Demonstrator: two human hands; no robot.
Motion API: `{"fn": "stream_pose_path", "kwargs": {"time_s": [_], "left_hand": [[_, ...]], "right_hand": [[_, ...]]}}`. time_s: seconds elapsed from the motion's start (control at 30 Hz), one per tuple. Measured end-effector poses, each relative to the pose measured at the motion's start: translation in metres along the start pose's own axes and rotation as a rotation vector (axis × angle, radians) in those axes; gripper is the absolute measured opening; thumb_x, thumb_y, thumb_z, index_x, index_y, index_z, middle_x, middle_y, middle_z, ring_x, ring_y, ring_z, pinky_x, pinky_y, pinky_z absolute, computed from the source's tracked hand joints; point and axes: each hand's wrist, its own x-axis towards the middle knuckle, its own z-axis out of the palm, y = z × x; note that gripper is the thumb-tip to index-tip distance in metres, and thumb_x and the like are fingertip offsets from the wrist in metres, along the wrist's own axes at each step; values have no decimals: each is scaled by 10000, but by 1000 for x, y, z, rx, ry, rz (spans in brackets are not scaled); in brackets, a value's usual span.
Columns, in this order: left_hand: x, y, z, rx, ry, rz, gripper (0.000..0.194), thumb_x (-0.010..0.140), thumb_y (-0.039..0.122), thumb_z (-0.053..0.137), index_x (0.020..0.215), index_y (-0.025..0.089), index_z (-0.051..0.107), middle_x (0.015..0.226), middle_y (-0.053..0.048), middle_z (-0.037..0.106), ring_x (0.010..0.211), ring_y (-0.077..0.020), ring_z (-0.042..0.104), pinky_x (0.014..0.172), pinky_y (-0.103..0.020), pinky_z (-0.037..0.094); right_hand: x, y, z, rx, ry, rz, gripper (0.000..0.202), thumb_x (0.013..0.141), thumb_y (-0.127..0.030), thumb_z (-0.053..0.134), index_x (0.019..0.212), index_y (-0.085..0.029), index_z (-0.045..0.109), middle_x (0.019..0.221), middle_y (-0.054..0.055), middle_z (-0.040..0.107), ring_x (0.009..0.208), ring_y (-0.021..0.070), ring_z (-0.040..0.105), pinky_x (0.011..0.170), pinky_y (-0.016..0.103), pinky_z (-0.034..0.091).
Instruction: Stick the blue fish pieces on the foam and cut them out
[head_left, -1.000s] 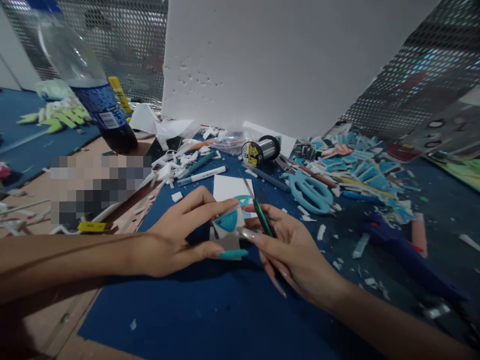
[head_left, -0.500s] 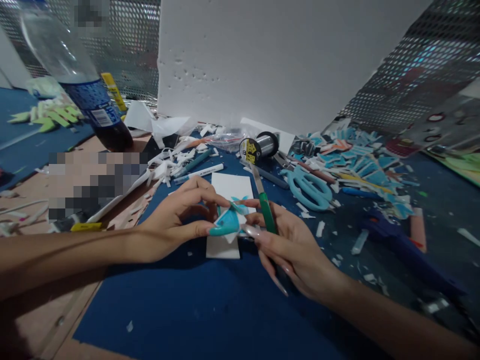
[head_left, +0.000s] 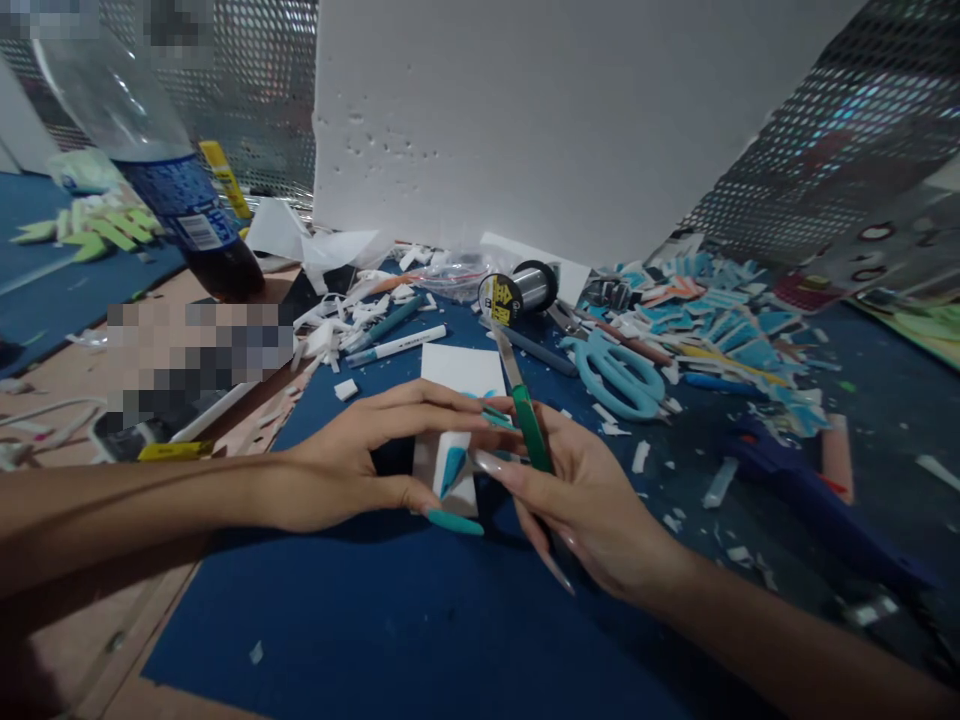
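Observation:
My right hand [head_left: 592, 500] has a craft knife [head_left: 531, 425] with a green handle tucked between its fingers, blade pointing up and away. Its thumb reaches the edge of a small white and blue foam piece [head_left: 453, 465]. Around that piece arches my left hand [head_left: 375, 440], thumb and fingers apart, with long teal nails; whether its fingertips touch the piece I cannot tell. Beneath both hands lies a white rectangular board [head_left: 457, 365], partly covered by them, on the blue mat [head_left: 360, 630].
Behind the hands lie a wire spool [head_left: 517, 290], light-blue scissors [head_left: 619, 378], a marker [head_left: 401, 345] and white scraps. To the right are a heap of blue and white cut pieces [head_left: 735, 320] and a dark blue glue gun [head_left: 810, 490]. A drink bottle [head_left: 180, 200] stands at left.
My left thumb has come away from the blue piece and moved down, and its fingers have spread and shifted right. The foam piece is turned differently. My right hand with the knife barely moved.

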Motion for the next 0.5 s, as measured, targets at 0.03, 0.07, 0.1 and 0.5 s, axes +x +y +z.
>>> {"fn": "stream_pose_path", "kwargs": {"time_s": [0.03,0.07,0.1,0.5], "left_hand": [[-1,0,0,-9,13,-6,472,965,324,768,1418,367,644,1413,-72,656,1338,-272,614,1119,-439,530],[-2,0,1,-18,36,-13,478,975,298,757,1432,361,631,1411,-68,667,1331,-266,624,1119,-428,531],[-3,-1,2,-27,66,-21,488,986,275,743,1448,357,612,1423,-65,664,1340,-261,621,1126,-419,527],[-1,-6,4,-228,165,-186,514,944,152,732,1427,273,601,1411,-104,658,1169,-247,734,897,-317,662]], "right_hand": [[0,1,1,1,18,-4,634,729,-460,916,1193,-202,570,609,-104,592,304,32,381,289,170,385],[0,2,1,4,45,-13,611,756,-479,895,1191,-204,567,636,-97,604,299,25,360,296,178,400],[0,3,1,2,79,-30,573,795,-508,861,1181,-206,564,671,-86,622,293,17,332,300,188,411],[-2,-4,-27,-1274,145,-789,625,1084,-654,291,1005,-215,729,686,63,743,491,157,619,441,265,374]]}}
